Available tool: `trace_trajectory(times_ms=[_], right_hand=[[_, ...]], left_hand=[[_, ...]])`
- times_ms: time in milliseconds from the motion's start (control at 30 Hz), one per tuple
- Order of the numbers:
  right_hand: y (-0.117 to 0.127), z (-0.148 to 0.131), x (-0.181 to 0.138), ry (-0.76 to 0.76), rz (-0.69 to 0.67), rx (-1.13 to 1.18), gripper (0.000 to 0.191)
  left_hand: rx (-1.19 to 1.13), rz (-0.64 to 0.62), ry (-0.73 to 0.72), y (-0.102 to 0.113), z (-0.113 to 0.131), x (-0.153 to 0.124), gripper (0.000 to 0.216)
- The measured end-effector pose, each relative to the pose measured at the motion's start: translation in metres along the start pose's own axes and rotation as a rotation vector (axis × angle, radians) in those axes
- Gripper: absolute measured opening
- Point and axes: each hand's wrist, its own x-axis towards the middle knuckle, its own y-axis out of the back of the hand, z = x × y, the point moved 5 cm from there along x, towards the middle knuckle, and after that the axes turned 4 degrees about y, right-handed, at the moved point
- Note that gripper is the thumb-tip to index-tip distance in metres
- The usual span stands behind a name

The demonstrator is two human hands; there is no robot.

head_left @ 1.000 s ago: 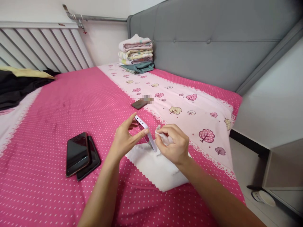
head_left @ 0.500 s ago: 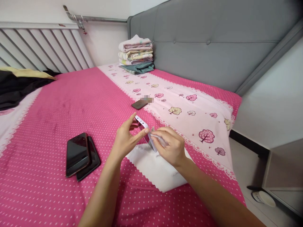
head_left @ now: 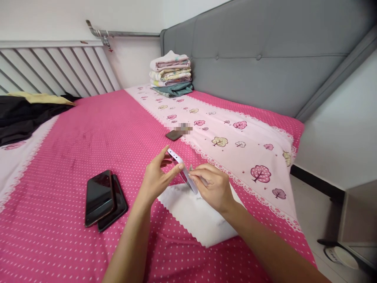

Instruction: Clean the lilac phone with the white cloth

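Observation:
My left hand [head_left: 156, 179] pinches a white phone [head_left: 179, 165] and holds it on edge, tilted, above a white cloth [head_left: 191, 214] with a zigzag edge spread on the pink dotted bed [head_left: 73, 149]. My right hand [head_left: 213, 186] is closed on a small wad of white cloth or wipe and presses it against the phone's right side. The wad is mostly hidden in my fingers.
Two dark phones [head_left: 103, 198] lie overlapped on the bed at the left. Another dark phone [head_left: 173, 135] lies farther back by the pale tree-print strip [head_left: 235, 145]. Folded linens [head_left: 171, 72] are stacked by the grey headboard [head_left: 259, 59]. Black clothing [head_left: 20, 116] lies at far left.
My right hand has slid its wad up along the phone toward my left fingers. The camera has tipped a little, so everything sits slightly lower in view.

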Motion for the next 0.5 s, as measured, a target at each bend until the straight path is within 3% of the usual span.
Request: trace_trajectory(times_ms=[267, 500], right_hand=[[0.011, -0.007, 0.002, 0.059, 0.153, 0.025, 0.014], [0.007, -0.003, 0.0, 0.03, 0.104, 0.063, 0.012]], left_hand=[[0.015, 0.01, -0.121, -0.008, 0.015, -0.007, 0.078], [0.022, 0.006, -0.091, -0.007, 0.013, -0.005, 0.08]])
